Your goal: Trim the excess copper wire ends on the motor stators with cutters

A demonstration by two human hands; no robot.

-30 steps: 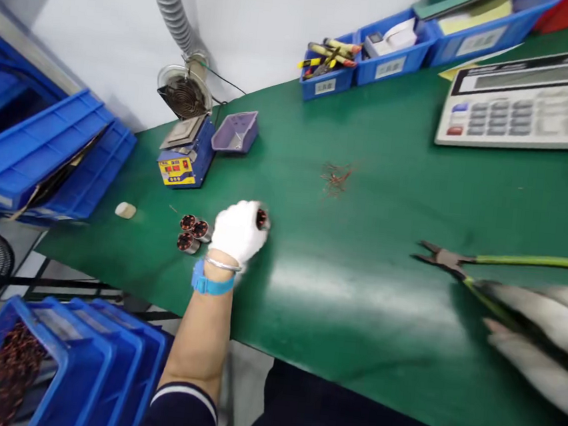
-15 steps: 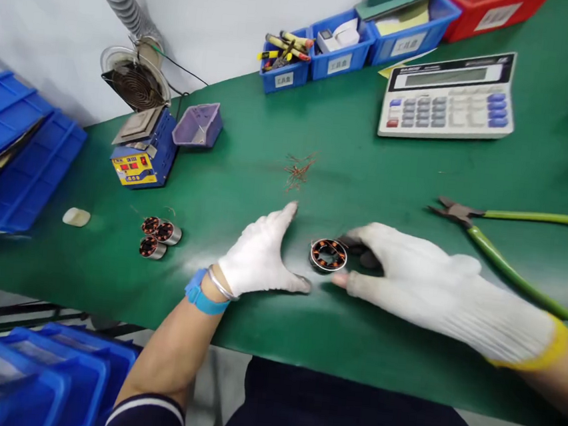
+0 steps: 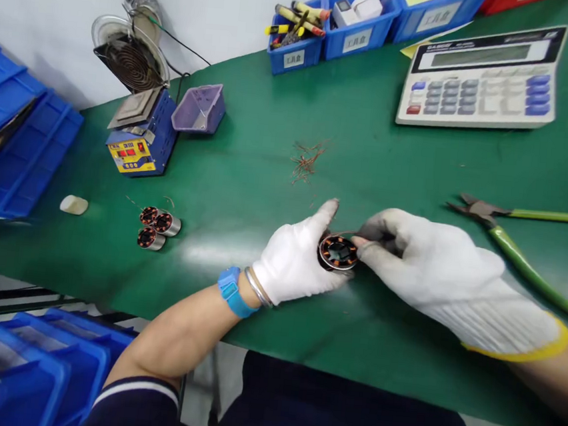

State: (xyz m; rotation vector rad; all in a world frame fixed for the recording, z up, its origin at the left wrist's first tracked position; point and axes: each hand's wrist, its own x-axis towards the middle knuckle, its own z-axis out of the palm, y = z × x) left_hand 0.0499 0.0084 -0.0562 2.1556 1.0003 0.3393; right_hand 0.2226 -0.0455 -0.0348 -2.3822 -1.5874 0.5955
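Note:
A round motor stator (image 3: 339,252) with copper windings and a silvery rim sits upright over the green table. My left hand (image 3: 297,258), in a white glove, is closed around its left side, thumb and fingers at the near and far edges. At the stator's right edge my right hand (image 3: 410,259), gloved with bare or darkened fingertips, is pinched shut. A thin wire along the stator's far rim appears to run into that pinch; its end is hidden. Farther left stand several similar stators (image 3: 161,222) in a cluster, with loose wire ends sticking up.
Green-handled cutters (image 3: 487,212) lie open at right, below a calculator (image 3: 482,78). Wire scraps (image 3: 306,161) lie mid-table. At the back stand blue bins (image 3: 293,58), a purple tray (image 3: 201,108) and a blue solder pot (image 3: 143,139). A white piece (image 3: 74,204) lies left.
My left hand has moved right and closed around the stator. My right fingers have come together at its right edge. The view has shifted slightly.

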